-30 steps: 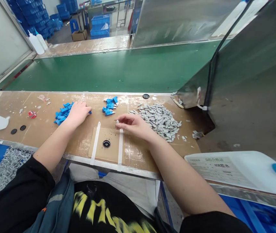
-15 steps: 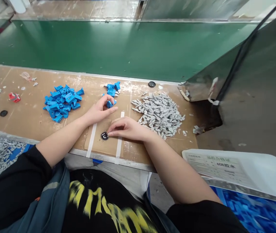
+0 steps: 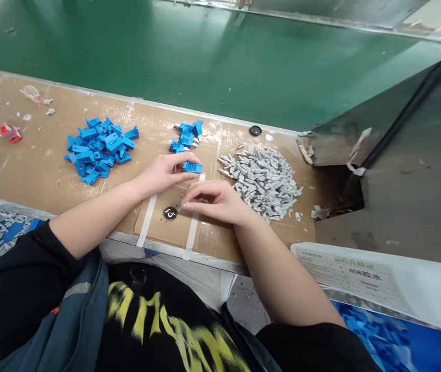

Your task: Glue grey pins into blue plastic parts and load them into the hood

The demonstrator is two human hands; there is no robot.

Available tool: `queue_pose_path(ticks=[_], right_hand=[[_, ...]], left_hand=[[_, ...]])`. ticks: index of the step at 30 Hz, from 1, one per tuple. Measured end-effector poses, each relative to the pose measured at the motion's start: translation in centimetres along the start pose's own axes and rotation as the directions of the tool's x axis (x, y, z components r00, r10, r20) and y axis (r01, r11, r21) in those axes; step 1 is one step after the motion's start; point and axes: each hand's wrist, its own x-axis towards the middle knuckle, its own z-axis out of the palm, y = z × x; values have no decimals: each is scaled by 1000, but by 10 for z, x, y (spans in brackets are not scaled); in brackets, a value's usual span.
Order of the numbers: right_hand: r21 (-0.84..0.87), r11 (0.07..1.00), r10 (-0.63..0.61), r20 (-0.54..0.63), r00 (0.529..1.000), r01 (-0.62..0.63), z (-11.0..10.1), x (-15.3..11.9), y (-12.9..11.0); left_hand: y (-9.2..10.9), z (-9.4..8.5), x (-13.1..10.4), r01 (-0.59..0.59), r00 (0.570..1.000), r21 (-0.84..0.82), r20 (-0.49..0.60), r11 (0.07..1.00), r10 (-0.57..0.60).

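Note:
My left hand [image 3: 168,171] grips a blue plastic part [image 3: 192,167] between thumb and fingers, above the cardboard. My right hand [image 3: 216,201] is pinched on a small grey plastic part [image 3: 182,207], mostly hidden by the fingertips. Just left of that pinch lies a small round black disc [image 3: 170,213] with shiny liquid on it, set on a cardboard sheet [image 3: 162,235] with white tape strips. A few blue parts with grey tips [image 3: 187,138] lie beyond my left hand.
Loose blue parts [image 3: 102,150] are heaped on the left, grey parts [image 3: 269,181] on the right. A red object [image 3: 10,133] sits far left. A black disc [image 3: 255,130] lies near the green surface [image 3: 146,67]. A white jug [image 3: 383,284] stands at the right front.
My left hand has brought the blue part up from the small group toward my right hand. My right fingertips have drawn back from the black disc. The camera view has shifted.

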Motion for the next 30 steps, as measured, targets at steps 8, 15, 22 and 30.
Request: queue_pose_path(ticks=[8, 15, 22, 30], right_hand=[[42, 996, 83, -722, 687, -76, -16, 8, 14], [55, 995, 100, -673, 733, -86, -12, 13, 14], [-314, 935, -39, -552, 833, -164, -20, 8, 19], [-706, 693, -134, -327, 936, -147, -23, 6, 20]], left_hand=[[-4, -6, 1, 92, 996, 130, -3, 987, -93], [-5, -6, -2, 95, 995, 219, 11, 971, -100], [-6, -7, -3, 27, 999, 298, 16, 954, -34], [-7, -10, -4, -45, 994, 425, 108, 904, -1]])
